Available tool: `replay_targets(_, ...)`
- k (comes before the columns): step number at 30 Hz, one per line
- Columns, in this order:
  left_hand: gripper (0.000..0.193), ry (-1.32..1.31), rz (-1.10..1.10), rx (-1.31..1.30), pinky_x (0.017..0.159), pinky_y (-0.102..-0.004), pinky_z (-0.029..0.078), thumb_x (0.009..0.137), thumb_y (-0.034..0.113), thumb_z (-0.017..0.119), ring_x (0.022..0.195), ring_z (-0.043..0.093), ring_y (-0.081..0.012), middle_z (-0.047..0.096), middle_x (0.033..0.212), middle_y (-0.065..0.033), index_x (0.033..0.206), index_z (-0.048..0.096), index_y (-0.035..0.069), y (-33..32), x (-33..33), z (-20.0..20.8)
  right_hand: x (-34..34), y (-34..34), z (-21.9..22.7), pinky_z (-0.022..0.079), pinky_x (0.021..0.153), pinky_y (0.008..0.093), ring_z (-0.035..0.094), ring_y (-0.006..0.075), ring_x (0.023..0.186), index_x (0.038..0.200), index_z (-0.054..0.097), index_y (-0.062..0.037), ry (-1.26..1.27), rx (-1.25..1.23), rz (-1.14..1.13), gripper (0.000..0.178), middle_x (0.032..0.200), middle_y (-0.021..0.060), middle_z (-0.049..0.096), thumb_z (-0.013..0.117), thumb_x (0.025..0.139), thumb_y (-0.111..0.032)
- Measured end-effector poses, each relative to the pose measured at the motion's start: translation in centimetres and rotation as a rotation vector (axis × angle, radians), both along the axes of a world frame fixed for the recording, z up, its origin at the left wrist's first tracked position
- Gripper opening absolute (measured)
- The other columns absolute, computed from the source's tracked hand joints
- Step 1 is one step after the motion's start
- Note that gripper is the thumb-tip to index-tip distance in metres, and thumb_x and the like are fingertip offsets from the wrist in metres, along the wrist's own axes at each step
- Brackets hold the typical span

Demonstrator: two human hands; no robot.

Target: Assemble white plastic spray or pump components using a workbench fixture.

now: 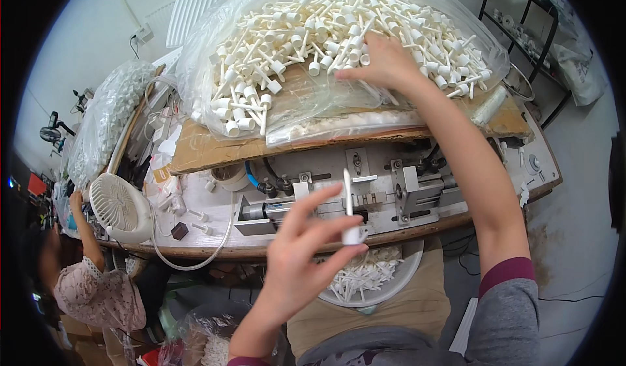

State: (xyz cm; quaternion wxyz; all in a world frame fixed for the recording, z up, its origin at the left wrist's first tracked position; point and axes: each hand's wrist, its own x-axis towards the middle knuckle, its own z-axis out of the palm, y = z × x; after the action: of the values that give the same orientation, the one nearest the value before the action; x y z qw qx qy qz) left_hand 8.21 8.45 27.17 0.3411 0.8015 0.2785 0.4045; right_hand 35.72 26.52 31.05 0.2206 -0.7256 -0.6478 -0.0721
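Observation:
My left hand (297,262) is closed on a small white plastic part with a round cup and a thin stem (349,200). Thumb and fingertips pinch the cup, and the stem points up. My right hand (385,63) reaches over a large heap of similar white cup-and-stem parts (313,30), its thumb spread from the fingers, touching the heap's near side. Some fingertips are hidden among the parts. Beneath the heap lie a clear plastic sheet (319,99) and cardboard (208,147). A metal fixture with cylinders (417,190) sits on the bench just beyond my left hand.
A white bowl (414,268) of small white pieces rests at my lap. To the left, a white fan (119,207) stands on the bench near a hose loop (195,265). Another person (98,288) works at far left. A black shelf (541,33) stands far right.

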Motion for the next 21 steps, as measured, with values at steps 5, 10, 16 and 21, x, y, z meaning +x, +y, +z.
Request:
replay_targets(5, 0.034, 0.187, 0.059, 0.172, 0.071, -0.0290, 0.059, 0.074, 0.003, 0.082, 0.088, 0.071, -0.0184, 0.056, 0.138, -0.0170, 0.106, 0.071, 0.001, -1.1, 0.8, -4.2, -2.9, -2.1, -0.3, 0.049, 0.097, 0.0433, 0.059, 0.0345, 0.115, 0.136, 0.047, -0.0010, 0.058, -0.065, 0.165, 0.078, 0.127, 0.0199, 0.057, 0.071, 0.078, -0.046)
replay_targets(10, 0.029, 0.354, 0.136, 0.376, 0.061, -0.0291, 0.054, 0.077, 0.011, 0.079, 0.067, 0.068, -0.0208, 0.065, 0.129, -0.0148, 0.104, 0.071, 0.005, -1.0, 1.7, -6.5, -3.6, -4.9, 0.3, 0.048, 0.095, 0.0408, 0.059, 0.0335, 0.111, 0.122, 0.058, -0.0064, 0.014, -0.069, 0.474, 0.039, 0.125, 0.0145, 0.057, 0.067, 0.088, -0.024)
replay_targets(16, 0.025, 0.501, 0.138, 0.462, 0.054, -0.0299, 0.050, 0.079, 0.014, 0.077, 0.054, 0.063, -0.0207, 0.067, 0.126, -0.0124, 0.102, 0.071, 0.007, -0.5, 2.4, -6.2, -2.0, -7.0, -0.9, 0.051, 0.087, 0.0381, 0.063, 0.0277, 0.101, 0.107, 0.067, -0.0076, -0.206, 0.381, 0.533, 0.023, 0.117, 0.0126, 0.059, 0.068, 0.090, -0.024)
replay_targets(21, 0.026, 0.471, 0.152, 0.418, 0.054, -0.0309, 0.051, 0.078, 0.016, 0.077, 0.052, 0.062, -0.0218, 0.067, 0.127, -0.0092, 0.102, 0.072, 0.009, -0.3, 2.3, -6.5, -1.7, -8.8, -0.8, 0.052, 0.083, 0.0392, 0.062, 0.0288, 0.092, 0.104, 0.069, -0.0044, 0.048, 0.165, 0.394, 0.025, 0.098, 0.0112, 0.062, 0.072, 0.084, -0.019)
